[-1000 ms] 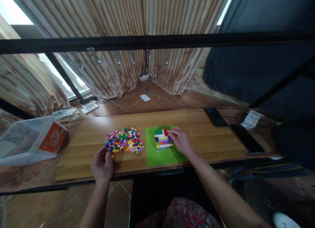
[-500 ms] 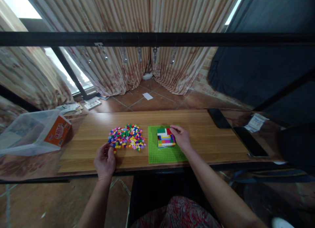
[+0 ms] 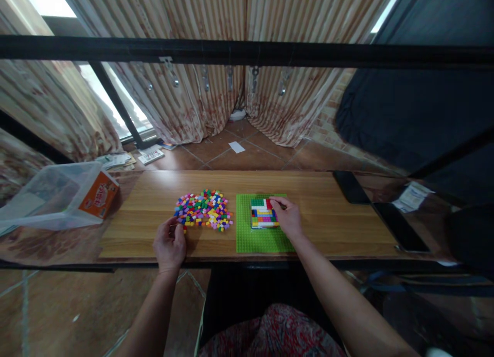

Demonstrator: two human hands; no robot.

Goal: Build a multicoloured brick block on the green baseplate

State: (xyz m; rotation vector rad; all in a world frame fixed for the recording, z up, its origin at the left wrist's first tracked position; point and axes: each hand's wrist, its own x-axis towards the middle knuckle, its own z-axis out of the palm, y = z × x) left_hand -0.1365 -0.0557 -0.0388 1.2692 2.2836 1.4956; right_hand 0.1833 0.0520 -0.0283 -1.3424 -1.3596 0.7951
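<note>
Right hand (image 3: 290, 219): bends over brick block (image 3: 263, 214) on green baseplate (image 3: 247, 242), perhaps for steadying; cannot tell if pinching | left hand (image 3: 170, 246): curls beside loose bricks (image 3: 204, 208), presumably for close reach; cannot tell if gripping

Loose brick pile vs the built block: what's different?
- The loose brick pile is scattered with a ragged outline; the built block is compact, with straight edges.
- The pile lies on the wooden board; the block sits on the green baseplate.
- The pile spreads wider than the block.
- The left hand is beside the pile; the right hand is at the block.
Shared: both are multicoloured.
</note>
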